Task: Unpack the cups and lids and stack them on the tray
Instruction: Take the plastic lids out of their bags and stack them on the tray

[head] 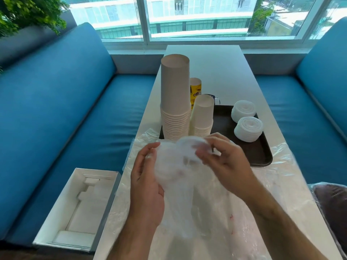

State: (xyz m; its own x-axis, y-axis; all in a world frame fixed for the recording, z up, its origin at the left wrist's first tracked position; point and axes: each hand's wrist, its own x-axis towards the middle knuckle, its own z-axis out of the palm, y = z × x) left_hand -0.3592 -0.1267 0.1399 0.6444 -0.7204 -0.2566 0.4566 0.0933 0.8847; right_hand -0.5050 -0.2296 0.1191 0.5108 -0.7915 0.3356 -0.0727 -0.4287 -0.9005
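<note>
The fingers of the right hand [223, 160] are curled and pinch the top of a clear plastic bag [180, 177], approx. at its upper right edge. The left hand [146, 186] holds the same bag from the left side, thumb and fingers bent around it. Both hands keep the bag above the near part of the white table [210, 72], w/ the bag hanging down between the forearms.

The bag looks thin, wrinkled and milky. Inside there is a round white shape, probably lids, but it is blurred and I cannot tell how many or how they lie. More clear plastic sheet [277, 166] lies flat on the table under the hands.

Behind the hands is a dark tray [261, 152]. On its left part stands a tall stack of brown paper cups [175, 98], upside down, and just beside it a shorter stack of white cups [203, 117]. Behind them a yellow printed cup stack [195, 89] is mostly hidden. On the right part of the tray are two short stacks of white lids [247, 128], near to each other.

A white open box [75, 211] sits on the blue bench [56, 109] at left. At the right edge a dark thing wrapped in plastic is cut off; I cannot identify it.
</note>
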